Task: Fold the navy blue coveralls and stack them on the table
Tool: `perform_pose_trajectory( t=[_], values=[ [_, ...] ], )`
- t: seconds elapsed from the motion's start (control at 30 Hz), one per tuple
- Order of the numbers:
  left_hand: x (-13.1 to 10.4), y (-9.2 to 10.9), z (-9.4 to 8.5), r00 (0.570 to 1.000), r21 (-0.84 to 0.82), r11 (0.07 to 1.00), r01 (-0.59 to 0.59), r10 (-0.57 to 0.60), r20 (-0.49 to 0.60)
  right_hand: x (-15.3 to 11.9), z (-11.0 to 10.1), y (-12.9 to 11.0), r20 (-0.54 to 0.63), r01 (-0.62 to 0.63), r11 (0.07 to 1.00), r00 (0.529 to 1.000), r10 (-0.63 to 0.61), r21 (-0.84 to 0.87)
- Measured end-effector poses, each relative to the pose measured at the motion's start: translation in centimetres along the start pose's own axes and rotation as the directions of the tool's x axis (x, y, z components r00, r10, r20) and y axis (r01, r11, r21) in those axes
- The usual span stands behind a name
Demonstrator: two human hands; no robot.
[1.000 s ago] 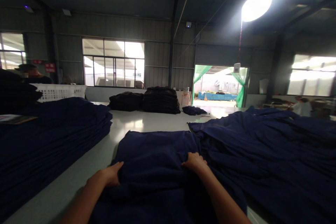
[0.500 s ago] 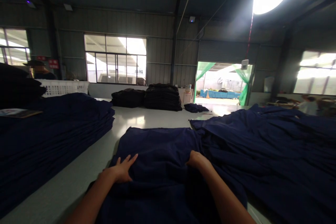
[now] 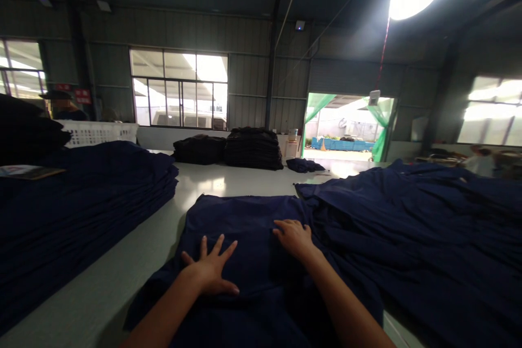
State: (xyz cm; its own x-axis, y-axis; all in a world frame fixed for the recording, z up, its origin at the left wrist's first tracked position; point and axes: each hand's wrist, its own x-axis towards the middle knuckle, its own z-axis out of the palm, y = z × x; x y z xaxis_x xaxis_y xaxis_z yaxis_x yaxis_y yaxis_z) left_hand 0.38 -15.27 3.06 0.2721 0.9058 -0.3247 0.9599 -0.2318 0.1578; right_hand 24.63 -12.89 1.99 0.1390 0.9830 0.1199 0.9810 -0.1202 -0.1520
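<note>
A dark navy cloth garment (image 3: 248,212) lies spread on the table in front of me, with soft wrinkles across it. My left hand (image 3: 210,269) rests flat on its left part, fingers spread wide. On the upper right part lies my right hand (image 3: 294,236), palm down, its fingers stretched and slightly bent. Neither hand grips the cloth. Beside the garment on the right, touching it, is a large loose heap of the same navy cloth (image 3: 411,223). The garment's lower end is partly hidden by my forearms.
Layered navy garments (image 3: 114,185) fill the left of the pale table (image 3: 212,176), with a printed sheet (image 3: 30,172) on top. Black stacks (image 3: 253,148) and a small navy bundle (image 3: 304,165) lie at the far side. Behind a white crate (image 3: 101,133) is a person (image 3: 73,114).
My left hand has moved right across the garment and spread its fingers. The right hand has shifted left and up, its fingers loosening from a closed shape to lie on the cloth.
</note>
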Motion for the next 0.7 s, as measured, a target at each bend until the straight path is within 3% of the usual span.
perform_pose_trajectory(
  t=[0.07,0.13,0.23,0.37,0.53,0.6,0.7],
  values=[
    [0.0,0.7,0.6,0.999,-0.026,1.000,0.011,-0.010,0.046,-0.2,1.0,-0.4,0.191,-0.057,0.998,0.980,0.052,0.018],
    [0.0,0.9,1.0,0.995,-0.035,0.999,0.038,-0.034,0.090,-0.3,1.9,-0.5,0.289,-0.112,0.994,0.951,0.105,0.007],
    [0.1,0.7,1.0,0.991,-0.032,0.998,0.048,-0.044,0.128,-0.5,2.2,-0.4,0.313,-0.091,0.995,0.946,0.079,0.025],
    [0.5,-0.5,0.5,0.989,-0.034,0.998,0.059,-0.054,0.135,-1.1,0.6,-1.2,0.360,-0.097,0.995,0.928,0.099,-0.026],
    [0.3,-0.4,0.0,0.990,0.062,0.989,0.137,-0.138,0.007,-1.6,0.5,-2.8,0.488,-0.126,0.988,0.859,0.154,-0.091],
    [-0.2,0.6,0.0,0.989,0.078,0.987,0.143,-0.140,-0.046,-1.5,1.5,-2.8,0.464,-0.116,0.992,0.877,0.124,-0.047],
    [-0.8,2.2,0.6,1.000,-0.036,0.999,0.026,-0.025,0.015,-1.1,3.3,-2.2,0.317,-0.067,0.998,0.946,0.060,0.010]
  ],
)
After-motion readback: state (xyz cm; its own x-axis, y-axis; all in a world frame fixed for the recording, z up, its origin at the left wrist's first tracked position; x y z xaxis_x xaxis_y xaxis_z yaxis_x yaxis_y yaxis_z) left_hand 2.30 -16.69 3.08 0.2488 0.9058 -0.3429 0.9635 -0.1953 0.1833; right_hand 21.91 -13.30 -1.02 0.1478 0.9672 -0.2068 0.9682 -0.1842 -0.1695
